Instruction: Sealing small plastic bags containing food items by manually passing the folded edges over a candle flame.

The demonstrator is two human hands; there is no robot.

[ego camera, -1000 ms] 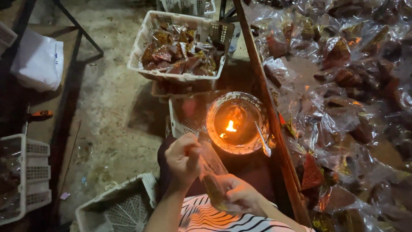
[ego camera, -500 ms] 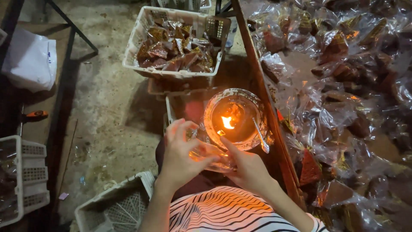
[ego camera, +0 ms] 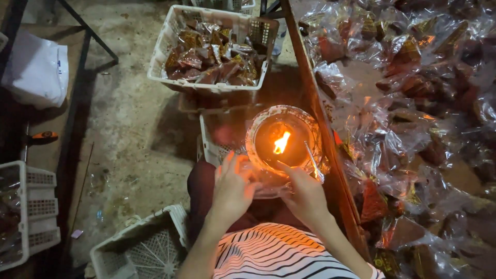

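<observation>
While both hands, left hand and right hand, pinch a clear plastic packet low of centre, its edge nears the round bowl's flame; sealing seemingly needs steadiness.

Packing workshop: snack-filled crates, heaped plastic packets, concrete floor.
</observation>
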